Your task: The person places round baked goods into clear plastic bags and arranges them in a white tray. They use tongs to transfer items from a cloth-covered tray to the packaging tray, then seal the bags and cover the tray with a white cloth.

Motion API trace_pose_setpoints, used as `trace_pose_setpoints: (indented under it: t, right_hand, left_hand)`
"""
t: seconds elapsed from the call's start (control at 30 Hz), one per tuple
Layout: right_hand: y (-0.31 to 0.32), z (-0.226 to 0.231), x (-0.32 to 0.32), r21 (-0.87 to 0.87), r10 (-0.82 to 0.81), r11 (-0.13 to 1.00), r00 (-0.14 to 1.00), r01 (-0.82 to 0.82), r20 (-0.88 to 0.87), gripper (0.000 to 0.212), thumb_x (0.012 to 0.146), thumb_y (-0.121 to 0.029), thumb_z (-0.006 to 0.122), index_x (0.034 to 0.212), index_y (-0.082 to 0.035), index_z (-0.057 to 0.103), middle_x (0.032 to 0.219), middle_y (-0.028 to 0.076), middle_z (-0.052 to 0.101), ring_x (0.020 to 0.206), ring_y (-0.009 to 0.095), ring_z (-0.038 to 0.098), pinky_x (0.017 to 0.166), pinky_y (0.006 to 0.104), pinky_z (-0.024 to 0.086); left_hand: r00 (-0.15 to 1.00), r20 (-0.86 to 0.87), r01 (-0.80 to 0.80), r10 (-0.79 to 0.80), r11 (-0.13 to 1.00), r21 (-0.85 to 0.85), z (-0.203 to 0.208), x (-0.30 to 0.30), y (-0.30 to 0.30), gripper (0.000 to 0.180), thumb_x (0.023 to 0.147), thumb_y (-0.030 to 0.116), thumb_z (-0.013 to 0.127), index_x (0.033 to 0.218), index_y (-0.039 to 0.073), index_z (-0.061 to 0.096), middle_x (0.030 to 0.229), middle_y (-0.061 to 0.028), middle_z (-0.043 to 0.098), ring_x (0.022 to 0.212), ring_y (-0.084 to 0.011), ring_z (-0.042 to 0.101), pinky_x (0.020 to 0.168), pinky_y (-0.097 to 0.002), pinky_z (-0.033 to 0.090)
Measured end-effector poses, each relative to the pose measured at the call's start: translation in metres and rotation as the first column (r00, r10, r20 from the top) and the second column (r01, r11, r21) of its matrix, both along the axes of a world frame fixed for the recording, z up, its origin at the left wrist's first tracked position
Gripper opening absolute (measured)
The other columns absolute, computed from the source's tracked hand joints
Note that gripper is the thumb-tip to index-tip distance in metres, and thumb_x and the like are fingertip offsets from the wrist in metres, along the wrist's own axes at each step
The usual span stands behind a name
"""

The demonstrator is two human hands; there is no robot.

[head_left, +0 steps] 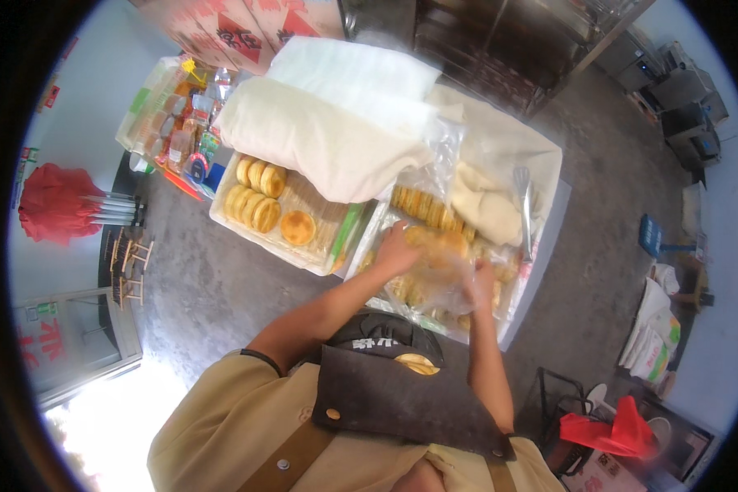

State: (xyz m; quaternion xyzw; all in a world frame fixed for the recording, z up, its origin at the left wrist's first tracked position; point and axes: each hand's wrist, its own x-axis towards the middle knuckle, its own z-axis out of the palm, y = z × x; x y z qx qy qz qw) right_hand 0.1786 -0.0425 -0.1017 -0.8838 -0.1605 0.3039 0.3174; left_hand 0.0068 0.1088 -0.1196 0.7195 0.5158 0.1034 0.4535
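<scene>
A clear plastic bag (448, 261), blurred, is stretched between my hands over the right-hand tray (373, 239) of round golden flatbreads. At its left side, my left hand (397, 249) is closed with the fingertips beside a golden flatbread (421, 239) that seems to be inside the bag. My right hand (480, 285) pinches the bag's right side, its fingers partly covered by the film. Behind them stands a row of flatbreads (429, 208) on edge. More breads lie beneath the bag, hard to make out through the plastic.
A white left tray (303, 261) holds several flatbreads (298, 228). A thick cream cloth (303, 135) covers the table's back. Metal tongs (526, 215) lie at the right edge. Bottles and jars (180, 143) fill a crate at left. Red umbrella-like fabric (53, 205) hangs by the wall.
</scene>
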Motion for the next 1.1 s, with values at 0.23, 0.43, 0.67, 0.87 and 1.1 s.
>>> trace_pose_setpoints:
  t: [0.23, 0.43, 0.67, 0.87, 1.1]
  right_hand:
    - [0.024, 0.054, -0.028, -0.041, 0.064, 0.997, 0.992, -0.060, 0.113, 0.084, 0.075, -0.058, 0.083, 0.130, 0.001, 0.060, 0.114, 0.026, 0.074, 0.107, 0.043, 0.071, 0.094, 0.0464, 0.054]
    - [0.024, 0.066, -0.038, -0.033, 0.083, 0.996, 0.976, -0.078, 0.202, 0.084, 0.074, -0.057, 0.080, 0.134, -0.002, 0.060, 0.126, 0.026, 0.069, 0.115, 0.043, 0.068, 0.097, 0.0472, 0.053]
    - [0.021, 0.043, -0.033, -0.039, 0.131, 0.991, 0.922, -0.125, 0.363, 0.086, 0.081, -0.053, 0.079, 0.146, -0.002, 0.055, 0.131, 0.024, 0.065, 0.120, 0.042, 0.065, 0.101, 0.0496, 0.050]
    - [0.000, 0.048, -0.005, 0.114, 0.005, 0.993, 0.999, -0.011, 0.050, 0.061, 0.087, -0.024, 0.080, 0.141, -0.002, 0.061, 0.108, 0.018, 0.067, 0.102, 0.038, 0.065, 0.091, 0.0445, 0.053]
    - [-0.013, 0.078, 0.059, 0.251, -0.067, 0.955, 0.706, -0.160, 0.705, 0.051, 0.086, -0.018, 0.080, 0.130, 0.002, 0.065, 0.106, 0.018, 0.066, 0.103, 0.040, 0.063, 0.093, 0.0462, 0.052]
  left_hand:
    - [0.986, -0.044, 0.146, -0.160, 0.961, -0.233, -0.001, 0.020, 0.034, 0.073, 0.069, 0.041, 0.086, 0.128, 0.003, 0.065, 0.123, -0.0237, 0.073, 0.118, -0.0402, 0.069, 0.101, -0.0468, 0.054]
    - [0.970, -0.220, 0.090, -0.099, 0.995, -0.049, 0.027, 0.023, 0.021, 0.072, 0.068, 0.050, 0.087, 0.120, 0.003, 0.070, 0.115, -0.0233, 0.075, 0.109, -0.0403, 0.072, 0.095, -0.0473, 0.056]
    - [0.997, 0.066, 0.045, -0.032, 0.975, -0.217, -0.019, 0.006, 0.043, 0.062, 0.079, 0.040, 0.088, 0.125, 0.003, 0.070, 0.112, -0.0194, 0.075, 0.109, -0.0335, 0.072, 0.096, -0.0416, 0.055]
    - [0.990, 0.114, -0.067, 0.086, 0.984, -0.165, 0.008, 0.001, 0.028, 0.050, 0.086, 0.026, 0.083, 0.128, 0.003, 0.070, 0.125, -0.0193, 0.067, 0.117, -0.0338, 0.066, 0.102, -0.0407, 0.052]
    - [0.676, 0.299, 0.423, -0.673, 0.687, 0.591, 0.105, -0.012, -0.027, 0.077, 0.079, 0.024, 0.085, 0.149, 0.011, 0.055, 0.155, -0.0164, 0.052, 0.135, -0.0367, 0.054, 0.116, -0.0476, 0.040]
